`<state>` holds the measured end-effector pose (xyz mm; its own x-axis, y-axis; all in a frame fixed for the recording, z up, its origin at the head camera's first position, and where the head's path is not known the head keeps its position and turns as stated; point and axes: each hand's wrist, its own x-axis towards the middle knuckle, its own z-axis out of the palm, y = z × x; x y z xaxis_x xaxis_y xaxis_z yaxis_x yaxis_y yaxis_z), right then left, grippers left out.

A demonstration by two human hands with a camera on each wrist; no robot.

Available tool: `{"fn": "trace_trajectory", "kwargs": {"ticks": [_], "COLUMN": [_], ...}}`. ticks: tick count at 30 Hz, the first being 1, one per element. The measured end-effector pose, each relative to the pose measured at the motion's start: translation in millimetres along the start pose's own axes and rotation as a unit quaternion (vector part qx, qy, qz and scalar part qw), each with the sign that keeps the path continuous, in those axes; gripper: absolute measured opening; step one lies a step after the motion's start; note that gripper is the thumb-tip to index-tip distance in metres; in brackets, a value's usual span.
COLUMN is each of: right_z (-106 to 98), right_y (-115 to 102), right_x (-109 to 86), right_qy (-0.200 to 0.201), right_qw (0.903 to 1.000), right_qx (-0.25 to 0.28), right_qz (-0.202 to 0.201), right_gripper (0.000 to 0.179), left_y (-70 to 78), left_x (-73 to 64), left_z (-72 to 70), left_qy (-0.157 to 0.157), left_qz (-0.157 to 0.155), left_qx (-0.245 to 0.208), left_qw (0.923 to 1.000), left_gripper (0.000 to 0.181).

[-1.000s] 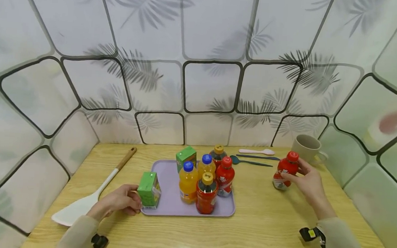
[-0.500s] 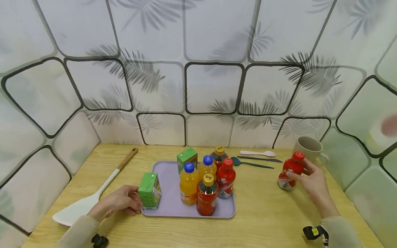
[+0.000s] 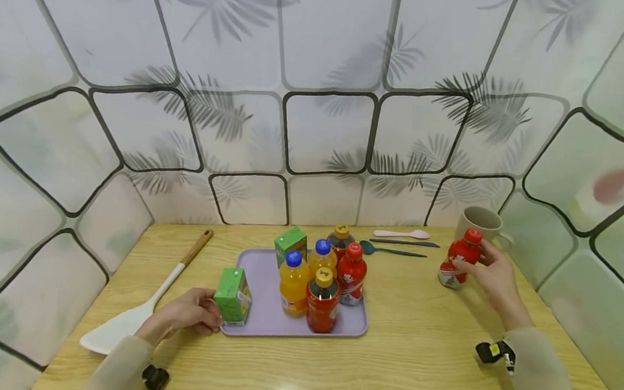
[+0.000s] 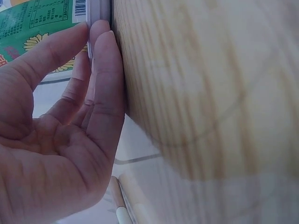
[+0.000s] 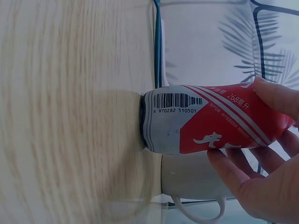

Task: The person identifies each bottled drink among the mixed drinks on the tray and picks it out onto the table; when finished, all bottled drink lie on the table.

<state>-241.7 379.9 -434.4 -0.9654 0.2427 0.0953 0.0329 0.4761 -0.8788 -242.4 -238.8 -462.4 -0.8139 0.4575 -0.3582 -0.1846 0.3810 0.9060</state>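
My right hand (image 3: 493, 286) grips a small red drink bottle (image 3: 458, 259) with a red cap, thumb on one side and fingers on the other. In the right wrist view the bottle (image 5: 205, 119) shows a barcode, with its base close over the table and a beige mug (image 5: 191, 177) behind it. At the far left, my left hand (image 3: 189, 312) pinches the rim of the lilac tray (image 3: 263, 276) at its front left corner. Its thumb lies by a green drink carton (image 3: 232, 297) standing on the tray; in the left wrist view the fingers (image 4: 107, 88) lie along the outer side.
Grouped on the tray are two orange juice bottles (image 3: 293, 284), two dark bottles with yellow caps (image 3: 322, 304), another red bottle (image 3: 351, 276) and a second green carton (image 3: 290, 246). A white spatula (image 3: 123, 324) lies left; a pink spoon (image 3: 401, 234), blue knife (image 3: 403, 242) and teal spoon (image 3: 395, 251) lie behind.
My right hand has shifted the red bottle slightly to the right and back, nearer the mug. The left hand stays at the tray's corner, and the tray has not moved.
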Motion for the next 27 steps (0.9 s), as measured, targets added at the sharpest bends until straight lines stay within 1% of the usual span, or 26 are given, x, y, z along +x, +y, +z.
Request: {"fn": "trace_trajectory", "kwargs": {"ticks": [4,10,18,23,27], "right_z": [-3.2,-2.4,-2.9,-5.9,-7.4], "right_y": [-1.8,-1.9,-0.7,3.0,5.2], "right_x": [0.2,0.9,2.2,6.8,10.0], "right_qy": [-0.002,0.000,-0.005,-0.011,-0.008], "right_qw": [1.0000,1.0000,0.9999,0.9998,0.9997], "right_qx": [-0.003,-0.002,-0.004,-0.012,-0.022], "right_qz": [0.004,-0.003,0.010,0.007,-0.003], "right_gripper": [0.087,0.084,0.085,0.085,0.083], "left_y": [-0.3,-0.6,-1.1,-1.5,-0.9], "left_x": [0.8,0.4,1.5,1.0,-0.6], "left_z": [0.2,-0.2,0.4,1.2,0.4], "left_qy": [-0.002,-0.002,-0.002,-0.004,-0.004], "left_qz": [0.002,0.006,0.010,0.008,0.009], "left_qx": [0.000,0.002,0.008,0.006,0.006], "left_qw": [1.0000,1.0000,0.9999,0.9999,0.9999], "left_gripper": [0.039,0.040,0.040,0.038,0.038]}}
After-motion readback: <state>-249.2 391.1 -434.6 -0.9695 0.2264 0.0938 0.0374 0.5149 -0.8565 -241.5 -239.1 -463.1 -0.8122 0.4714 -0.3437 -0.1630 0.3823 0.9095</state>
